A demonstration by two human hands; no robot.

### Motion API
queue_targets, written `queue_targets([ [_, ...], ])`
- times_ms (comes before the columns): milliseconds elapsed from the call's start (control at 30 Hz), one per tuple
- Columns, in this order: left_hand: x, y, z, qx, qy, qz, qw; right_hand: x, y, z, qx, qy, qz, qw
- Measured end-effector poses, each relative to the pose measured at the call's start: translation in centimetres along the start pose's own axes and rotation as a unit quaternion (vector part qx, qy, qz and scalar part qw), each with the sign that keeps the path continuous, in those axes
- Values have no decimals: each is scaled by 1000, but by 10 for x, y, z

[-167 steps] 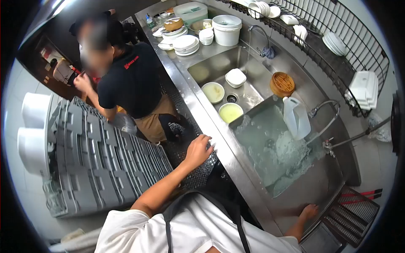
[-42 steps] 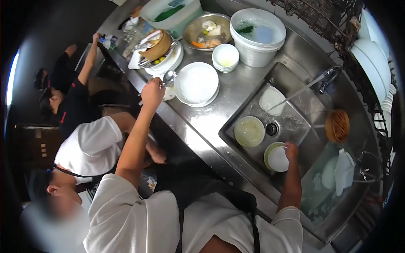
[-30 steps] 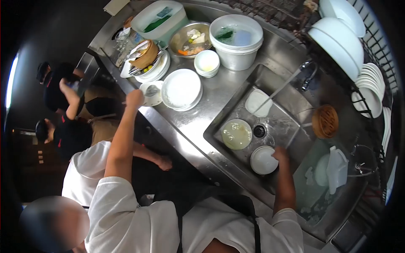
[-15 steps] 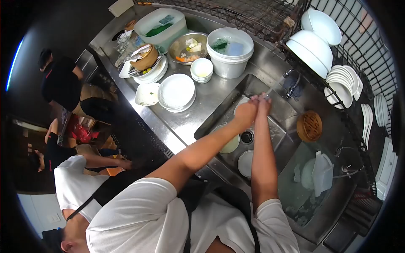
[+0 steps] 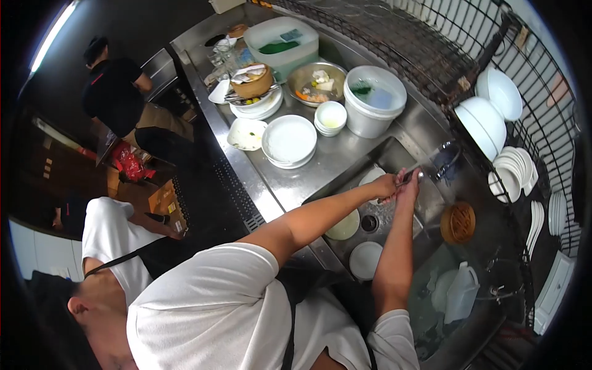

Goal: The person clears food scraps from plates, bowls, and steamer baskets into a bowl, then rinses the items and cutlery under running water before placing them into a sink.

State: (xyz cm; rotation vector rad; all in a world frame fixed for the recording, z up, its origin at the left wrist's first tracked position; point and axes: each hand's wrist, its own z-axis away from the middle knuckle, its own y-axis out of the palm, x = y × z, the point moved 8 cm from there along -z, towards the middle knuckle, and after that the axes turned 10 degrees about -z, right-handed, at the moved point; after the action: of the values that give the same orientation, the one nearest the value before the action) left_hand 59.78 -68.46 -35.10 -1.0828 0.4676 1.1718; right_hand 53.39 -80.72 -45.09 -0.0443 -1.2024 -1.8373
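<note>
Both of my hands meet over the far part of the left sink basin (image 5: 394, 148). My left hand (image 5: 385, 187) has its fingers curled, just left of my right hand (image 5: 408, 187). Between them shows a small, dark, shiny piece, perhaps metal; its kind is too small to tell. My right hand's fingers are closed around it. A white dish (image 5: 371, 176) lies partly hidden behind my left hand. Lower in the basin are a pale plate (image 5: 344, 227) and a white plate (image 5: 366, 260), beside the dark drain (image 5: 369, 223). The tap (image 5: 445, 160) stands just right of my hands.
On the counter stand stacked white plates (image 5: 288, 139), small bowls (image 5: 330, 116), a white bucket (image 5: 370, 117), a metal bowl of scraps (image 5: 299, 77) and a tub (image 5: 259, 52). A bamboo steamer (image 5: 457, 223) sits at right, near a jug (image 5: 462, 295) in water. Two co-workers are at left.
The view has shifted, so the counter and sink sit further right and lower. My hands are still together in the sink; a dark shiny piece now shows between them. The nearer co-worker's arm is lower.
</note>
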Motion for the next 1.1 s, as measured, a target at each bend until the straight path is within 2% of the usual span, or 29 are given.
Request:
queue_targets([
  [33, 10, 0, -5, 2, -10, 27, 1000, 2, 2, -1, 32, -42, -3, 999],
  [100, 12, -18, -4, -106, 82, -147, 980, 6, 9, 0, 96, -123, -7, 988],
  [133, 9, -23, -2, -155, 125, -233, 952, 4, 11, -3, 84, -125, -26, 988],
  [167, 15, -27, -2, -180, 114, -260, 942, 2, 12, -6, 70, -129, -46, 988],
  [233, 9, -40, 9, -169, 86, -271, 944, -2, 12, -17, 49, -139, -68, 987],
  [333, 14, -52, 9, -160, 88, -238, 954, -19, 9, -32, 43, -62, -112, 991],
  [367, 20, -57, 7, -161, 94, -219, 958, -20, 8, -34, 60, -66, -77, 993],
  [433, 15, -74, 30, -139, 163, -211, 954, -23, -1, -44, 94, -72, -6, 993],
  [500, 23, -99, 61, -121, 208, -198, 950, -7, 11, -18, 18, -55, -99, 993],
  [567, 41, -134, 94, -97, 242, -169, 950, 3, -3, -26, 83, -5, -110, 991],
  [633, 64, -182, 133, -70, 261, -124, 955, 9, 3, -5, -85, -23, 74, 993],
  [667, 79, -207, 154, -55, 258, -99, 960, 13, -3, -8, -118, -34, 157, 980],
  [733, 116, -261, 187, -55, 212, -90, 971, 27, -29, -18, -190, -54, 310, 930],
  [833, 163, -350, 232, -62, 155, -26, 986, 34, 41, 32, -165, -169, 448, 863],
  [867, 181, -377, 244, -72, 138, -22, 988, 34, 54, 46, -193, -161, 492, 834],
  [933, 217, -436, 269, -141, 160, -72, 974, 34, 81, 50, -235, -145, 561, 781],
  [967, 240, -464, 281, -142, 126, -109, 976, 40, 77, 43, -191, -197, 594, 756],
  [1000, 263, -492, 295, -145, 88, -146, 975, 56, 81, 42, -201, -247, 691, 649],
  [1067, 302, -549, 334, -204, 25, -190, 960, 53, 91, 38, -203, -317, 840, 390],
  [1100, 327, -570, 354, -236, -23, -190, 953, 47, 91, 44, -216, -331, 810, 433],
])
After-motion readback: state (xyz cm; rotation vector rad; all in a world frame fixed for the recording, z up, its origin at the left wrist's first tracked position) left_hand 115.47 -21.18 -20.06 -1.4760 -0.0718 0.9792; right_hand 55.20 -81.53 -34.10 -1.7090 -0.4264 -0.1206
